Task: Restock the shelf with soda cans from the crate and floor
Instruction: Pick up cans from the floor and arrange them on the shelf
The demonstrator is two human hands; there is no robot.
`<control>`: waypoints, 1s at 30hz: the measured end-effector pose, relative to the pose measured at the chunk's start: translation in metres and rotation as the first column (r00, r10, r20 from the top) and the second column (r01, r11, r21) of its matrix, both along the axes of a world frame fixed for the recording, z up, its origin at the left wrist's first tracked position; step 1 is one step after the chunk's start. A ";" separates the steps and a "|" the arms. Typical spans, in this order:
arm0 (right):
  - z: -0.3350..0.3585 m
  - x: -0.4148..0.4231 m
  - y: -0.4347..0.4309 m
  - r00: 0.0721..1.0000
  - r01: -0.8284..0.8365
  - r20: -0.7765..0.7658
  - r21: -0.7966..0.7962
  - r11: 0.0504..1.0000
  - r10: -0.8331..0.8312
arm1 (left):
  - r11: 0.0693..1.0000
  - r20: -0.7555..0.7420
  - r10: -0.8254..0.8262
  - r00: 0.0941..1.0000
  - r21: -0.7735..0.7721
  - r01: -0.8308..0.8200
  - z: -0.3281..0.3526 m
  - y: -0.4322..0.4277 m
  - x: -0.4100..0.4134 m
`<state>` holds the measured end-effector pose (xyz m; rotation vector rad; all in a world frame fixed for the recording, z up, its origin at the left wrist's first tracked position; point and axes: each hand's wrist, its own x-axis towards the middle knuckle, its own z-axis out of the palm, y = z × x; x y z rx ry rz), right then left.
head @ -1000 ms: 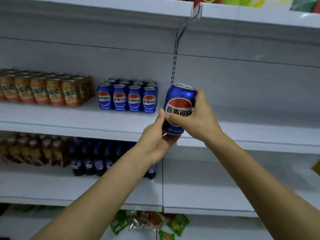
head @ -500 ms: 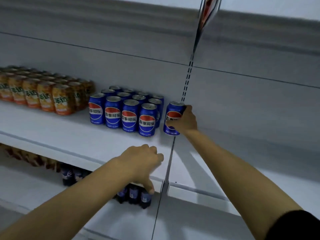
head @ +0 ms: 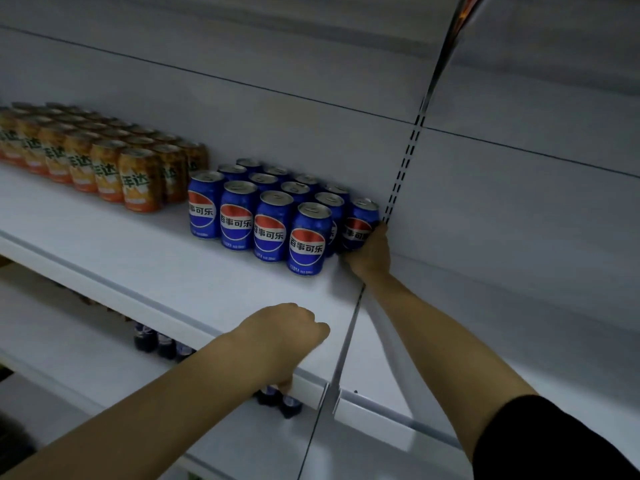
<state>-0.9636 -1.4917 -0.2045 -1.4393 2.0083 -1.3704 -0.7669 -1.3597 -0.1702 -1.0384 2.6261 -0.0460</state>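
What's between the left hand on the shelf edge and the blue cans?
Only bare white shelf separates the left hand from the blue cans, as the head view shows.

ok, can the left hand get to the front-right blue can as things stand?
Probably yes. The left hand rests on the shelf's front edge, and bare shelf lies between it and the front-right blue can. The right hand is off to the side on the end can.

Right hand (head: 369, 252) around can (head: 358, 225) (upright)

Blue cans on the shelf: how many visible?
13: a four-by-three block, plus the blue can at its right end, gripped by the right hand. Rear ones may be hidden.
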 end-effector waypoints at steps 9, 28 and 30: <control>0.002 -0.002 -0.023 0.998 0.058 -0.004 0.116 0.992 -0.057 | 1.000 -0.145 -0.012 0.989 0.007 0.013 -0.005 0.009 0.009; 0.027 0.004 0.040 0.987 0.070 -0.160 0.364 0.929 -0.011 | 0.998 -0.362 0.062 0.930 0.036 -0.052 -0.013 0.027 0.034; 0.035 0.017 0.078 0.980 0.005 -0.183 0.395 0.918 0.073 | 0.998 -0.391 0.058 0.919 0.018 -0.056 -0.013 0.028 0.039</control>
